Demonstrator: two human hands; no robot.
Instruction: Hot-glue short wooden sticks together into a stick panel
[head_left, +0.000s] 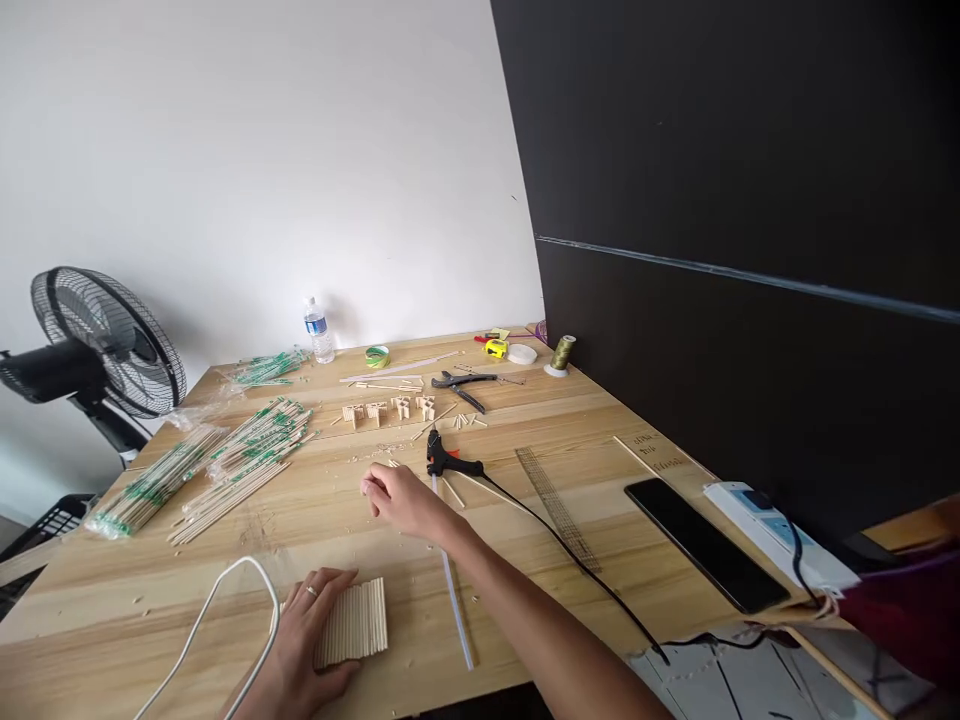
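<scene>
A small panel of pale wooden sticks laid side by side (358, 622) lies near the table's front edge. My left hand (307, 630), with a ring on one finger, grips its left part between thumb and fingers. Over the middle of the table is my right hand (394, 498), its fingers curled together; what they hold, if anything, is too small to make out. Just beyond and to its right lies a black glue gun (442, 455) with a clear glue stick in its back. Several small wooden stick pieces (401, 406) stand in a row farther back.
Bundled sticks (259, 440) lie left, near a fan (105, 340). A water bottle (319, 332), pliers (465, 385) and thread spool (561, 356) are at the back. A ruler (559, 508), phone (705, 543) and power strip (780, 535) lie right. A white cable (225, 575) loops at front left.
</scene>
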